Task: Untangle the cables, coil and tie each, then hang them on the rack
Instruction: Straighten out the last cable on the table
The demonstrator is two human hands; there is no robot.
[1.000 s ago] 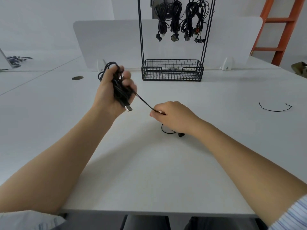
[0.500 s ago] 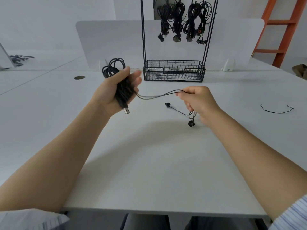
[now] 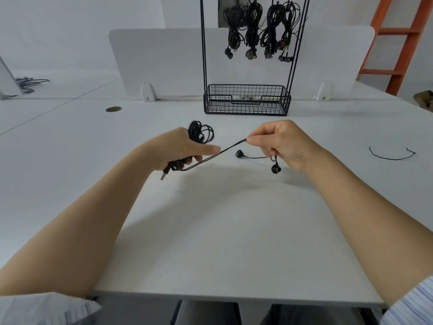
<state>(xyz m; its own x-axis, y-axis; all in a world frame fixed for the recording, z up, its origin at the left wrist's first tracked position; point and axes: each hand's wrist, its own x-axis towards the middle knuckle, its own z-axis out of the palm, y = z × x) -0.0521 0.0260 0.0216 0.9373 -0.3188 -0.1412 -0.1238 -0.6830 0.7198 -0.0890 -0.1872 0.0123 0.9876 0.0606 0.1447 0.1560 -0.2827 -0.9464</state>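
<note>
You had a single view, from the wide-angle camera worn on your head, which looked forward and down across the white table (image 3: 222,231). It sat close above your forearms, framed your left hand (image 3: 180,148) and right hand (image 3: 281,144) near the centre, and faced the wire rack (image 3: 248,106) and divider panel (image 3: 159,62) at the far edge

Part-coiled black cable (image 3: 212,156), earbuds (image 3: 275,169) dangling

Forearms (image 3: 93,219) bare; pale blue-white striped shirt sleeves (image 3: 408,303) near elbows.
</note>
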